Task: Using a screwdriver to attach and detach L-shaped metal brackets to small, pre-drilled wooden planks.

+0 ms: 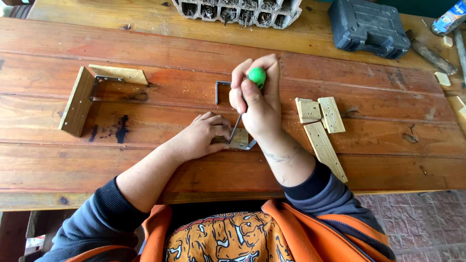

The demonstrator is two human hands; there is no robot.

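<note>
My right hand (pixel 257 104) is closed around a screwdriver with a green handle (pixel 257 76); its metal shaft slants down to a small wooden piece with a metal corner bracket (pixel 241 140) on the wooden table (pixel 194 170). My left hand (pixel 206 133) presses on that piece from the left, fingers bent over it. A second metal bracket (pixel 219 88) lies just beyond my hands.
An L-shaped wooden assembly with a bracket (pixel 85 94) sits at the left. Loose drilled wood strips (pixel 323 126) lie to the right. A hollow clay brick (pixel 238 12) and a dark tool case (pixel 367 26) stand at the far edge, with a spray can (pixel 449 18) and a hammer handle (pixel 432 54).
</note>
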